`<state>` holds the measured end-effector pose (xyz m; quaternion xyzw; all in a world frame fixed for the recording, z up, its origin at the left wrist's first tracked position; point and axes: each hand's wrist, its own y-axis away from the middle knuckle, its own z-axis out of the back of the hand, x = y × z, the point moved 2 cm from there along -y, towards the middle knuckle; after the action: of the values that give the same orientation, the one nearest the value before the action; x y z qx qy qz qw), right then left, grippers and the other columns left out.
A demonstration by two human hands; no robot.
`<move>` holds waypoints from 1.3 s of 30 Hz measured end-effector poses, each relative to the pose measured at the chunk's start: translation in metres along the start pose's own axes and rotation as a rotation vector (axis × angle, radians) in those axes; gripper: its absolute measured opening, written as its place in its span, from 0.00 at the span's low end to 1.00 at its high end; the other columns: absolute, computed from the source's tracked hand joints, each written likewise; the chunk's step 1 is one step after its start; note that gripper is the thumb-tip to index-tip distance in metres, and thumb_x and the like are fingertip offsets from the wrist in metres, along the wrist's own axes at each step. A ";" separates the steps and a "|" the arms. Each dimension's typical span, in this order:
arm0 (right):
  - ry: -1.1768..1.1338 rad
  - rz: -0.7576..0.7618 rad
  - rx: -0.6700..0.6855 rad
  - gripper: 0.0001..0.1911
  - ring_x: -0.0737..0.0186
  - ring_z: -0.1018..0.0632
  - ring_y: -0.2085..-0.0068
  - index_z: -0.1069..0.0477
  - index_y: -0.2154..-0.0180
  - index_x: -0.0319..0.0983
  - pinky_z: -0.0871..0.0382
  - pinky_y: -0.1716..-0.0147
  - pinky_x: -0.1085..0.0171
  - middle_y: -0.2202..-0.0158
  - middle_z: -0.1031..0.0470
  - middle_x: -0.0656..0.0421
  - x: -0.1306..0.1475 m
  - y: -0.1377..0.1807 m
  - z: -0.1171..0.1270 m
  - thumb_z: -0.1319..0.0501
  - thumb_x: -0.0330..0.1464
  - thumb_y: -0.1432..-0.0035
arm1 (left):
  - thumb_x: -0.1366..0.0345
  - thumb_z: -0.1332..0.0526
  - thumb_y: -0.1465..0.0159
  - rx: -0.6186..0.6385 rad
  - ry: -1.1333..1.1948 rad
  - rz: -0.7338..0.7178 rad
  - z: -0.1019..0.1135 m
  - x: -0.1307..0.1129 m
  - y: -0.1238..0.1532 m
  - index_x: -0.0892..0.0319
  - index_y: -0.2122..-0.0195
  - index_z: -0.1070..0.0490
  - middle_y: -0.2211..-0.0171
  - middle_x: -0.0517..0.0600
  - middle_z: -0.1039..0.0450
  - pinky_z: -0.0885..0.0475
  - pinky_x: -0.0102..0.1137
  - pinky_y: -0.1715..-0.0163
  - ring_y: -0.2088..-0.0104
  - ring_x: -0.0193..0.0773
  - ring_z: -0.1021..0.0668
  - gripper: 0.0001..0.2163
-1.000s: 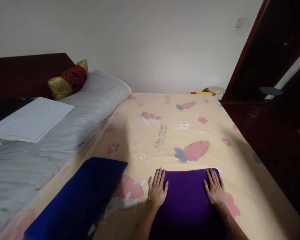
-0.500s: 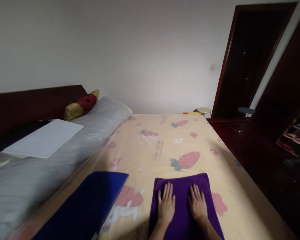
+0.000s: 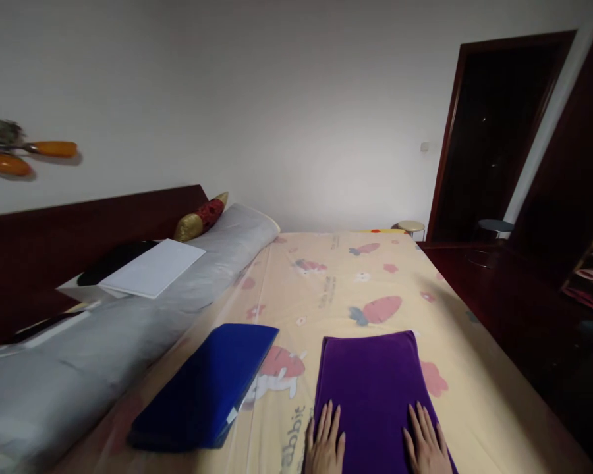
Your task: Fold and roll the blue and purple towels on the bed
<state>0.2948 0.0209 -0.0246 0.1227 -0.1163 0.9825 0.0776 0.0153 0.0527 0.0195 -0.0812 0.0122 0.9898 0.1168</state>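
A purple cloth [image 3: 373, 378] lies folded flat on the bed, near its front edge. My left hand [image 3: 323, 442] rests flat on the cloth's near left edge, fingers stretched out. My right hand [image 3: 425, 444] lies flat on the near right part of the same cloth, fingers also extended. Neither hand holds anything. A folded blue cloth [image 3: 207, 388] lies on the bed to the left of the purple one, apart from both hands.
The bed sheet [image 3: 356, 289] is cream with carrot prints. A long grey bolster [image 3: 128, 322] runs along the left, with a white board [image 3: 153, 268] and a red-gold cushion [image 3: 200, 217] on it. A dark headboard [image 3: 79, 237], a small stool [image 3: 411, 226] and a dark doorway [image 3: 494, 138] stand beyond.
My hands slid back toward me along the purple cloth and spread apart to its near corners. The camera tilted up, showing more wall and headboard.
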 end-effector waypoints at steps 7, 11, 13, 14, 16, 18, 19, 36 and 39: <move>0.092 0.083 0.331 0.28 0.47 0.37 0.38 0.38 0.41 0.33 0.42 0.41 0.50 0.37 0.40 0.45 0.013 -0.030 0.056 0.49 0.36 0.42 | 0.62 0.51 0.39 0.265 -0.028 0.002 0.057 -0.016 -0.010 0.55 0.34 0.52 0.32 0.52 0.54 0.53 0.51 0.37 0.33 0.46 0.49 0.31; 0.082 0.237 0.399 0.28 0.47 0.32 0.41 0.31 0.46 0.36 0.43 0.42 0.52 0.41 0.33 0.45 0.022 -0.025 0.086 0.46 0.28 0.50 | 0.65 0.47 0.44 0.368 -0.077 -0.180 0.078 -0.029 -0.003 0.62 0.38 0.42 0.36 0.62 0.43 0.51 0.54 0.39 0.37 0.55 0.41 0.30; 0.014 0.347 0.468 0.27 0.47 0.30 0.43 0.29 0.49 0.39 0.40 0.43 0.52 0.43 0.31 0.48 0.024 -0.010 0.087 0.43 0.30 0.54 | 0.67 0.46 0.46 0.428 -0.061 -0.243 0.074 -0.036 0.008 0.60 0.40 0.38 0.40 0.61 0.37 0.42 0.50 0.41 0.40 0.54 0.35 0.29; -0.021 0.385 0.510 0.25 0.46 0.28 0.45 0.28 0.51 0.41 0.38 0.45 0.52 0.45 0.29 0.49 0.024 -0.001 0.084 0.42 0.32 0.54 | 0.68 0.46 0.46 0.455 -0.042 -0.268 0.070 -0.038 0.015 0.58 0.41 0.36 0.41 0.60 0.35 0.39 0.49 0.43 0.41 0.53 0.34 0.28; -0.074 0.394 0.560 0.21 0.46 0.26 0.48 0.26 0.54 0.44 0.35 0.48 0.51 0.48 0.26 0.51 0.017 0.015 0.074 0.43 0.35 0.52 | 0.68 0.47 0.46 0.497 -0.007 -0.301 0.059 -0.038 0.028 0.57 0.41 0.37 0.40 0.59 0.37 0.37 0.49 0.44 0.39 0.53 0.35 0.28; -0.100 0.371 0.546 0.21 0.44 0.27 0.47 0.26 0.54 0.48 0.33 0.49 0.50 0.48 0.25 0.54 0.005 0.025 0.061 0.43 0.35 0.51 | 0.68 0.47 0.46 0.511 0.024 -0.325 0.049 -0.032 0.037 0.58 0.40 0.40 0.37 0.59 0.42 0.41 0.52 0.42 0.37 0.54 0.40 0.30; -0.104 0.362 0.523 0.23 0.44 0.28 0.46 0.27 0.52 0.49 0.34 0.48 0.50 0.47 0.26 0.54 -0.001 0.027 0.055 0.43 0.34 0.52 | 0.68 0.47 0.46 0.503 0.033 -0.327 0.046 -0.027 0.040 0.58 0.39 0.41 0.36 0.59 0.43 0.42 0.52 0.41 0.36 0.54 0.42 0.31; -0.048 0.320 0.379 0.15 0.51 0.23 0.57 0.25 0.63 0.44 0.34 0.57 0.57 0.60 0.21 0.53 -0.054 0.009 0.076 0.45 0.30 0.53 | 0.77 0.44 0.51 0.458 -0.072 -0.280 0.074 0.020 0.026 0.57 0.52 0.30 0.50 0.56 0.29 0.41 0.43 0.42 0.46 0.48 0.30 0.23; -0.059 0.285 0.315 0.13 0.53 0.23 0.57 0.25 0.68 0.45 0.34 0.59 0.59 0.61 0.21 0.56 -0.057 0.008 0.080 0.45 0.30 0.55 | 0.78 0.44 0.52 0.454 -0.043 -0.259 0.081 0.027 0.024 0.53 0.61 0.28 0.57 0.50 0.26 0.35 0.38 0.49 0.52 0.44 0.26 0.19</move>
<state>0.3656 -0.0134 0.0341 0.1442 0.0202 0.9856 -0.0856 -0.0286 0.0385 0.0952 -0.0328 0.2212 0.9400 0.2578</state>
